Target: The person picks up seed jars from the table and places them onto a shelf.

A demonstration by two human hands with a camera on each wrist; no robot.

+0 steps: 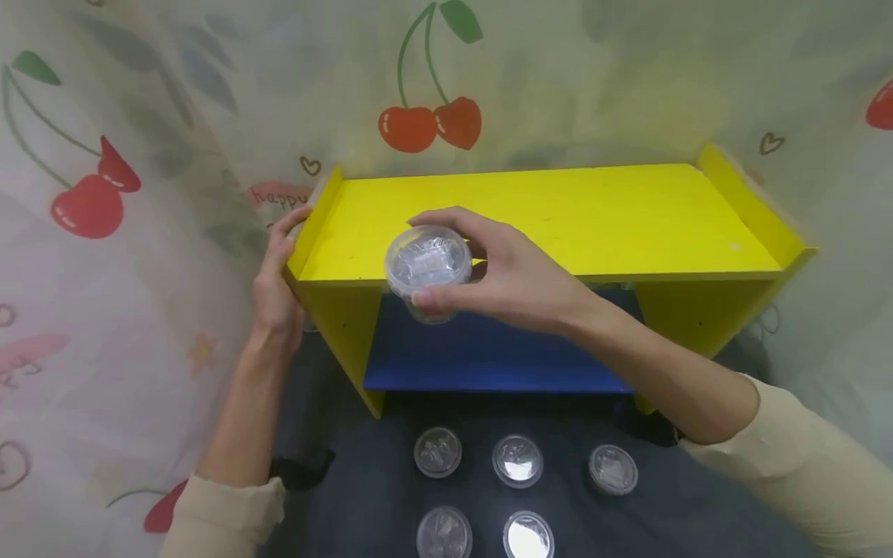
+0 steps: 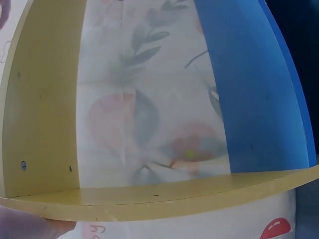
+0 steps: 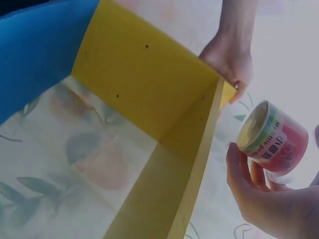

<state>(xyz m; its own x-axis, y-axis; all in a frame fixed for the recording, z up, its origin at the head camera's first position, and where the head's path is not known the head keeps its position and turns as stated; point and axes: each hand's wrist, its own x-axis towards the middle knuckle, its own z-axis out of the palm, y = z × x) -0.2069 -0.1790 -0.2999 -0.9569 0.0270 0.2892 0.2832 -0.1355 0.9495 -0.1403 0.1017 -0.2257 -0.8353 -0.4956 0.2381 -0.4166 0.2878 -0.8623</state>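
My right hand (image 1: 512, 275) grips a small round plastic tub (image 1: 429, 260) with a clear lid, tilted above the front edge of the yellow top of a shelf unit (image 1: 558, 225). In the right wrist view, the tub (image 3: 286, 144) shows a pink-red label with a green band and lettering. Thumb and fingers curl round its sides. At the unit's left end, my left hand (image 1: 277, 283) holds the raised yellow side panel near its front corner. Only a small part of the left hand (image 2: 37, 226) shows in the left wrist view, below the panel.
Several clear-lidded tubs, including one at the right (image 1: 613, 470) and one at the left (image 1: 438, 452), stand on the dark floor covering (image 1: 363, 480) before the unit. A blue lower shelf (image 1: 488, 356) lies under the yellow top. Cherry-printed cloth (image 1: 558, 77) hangs behind and beside it.
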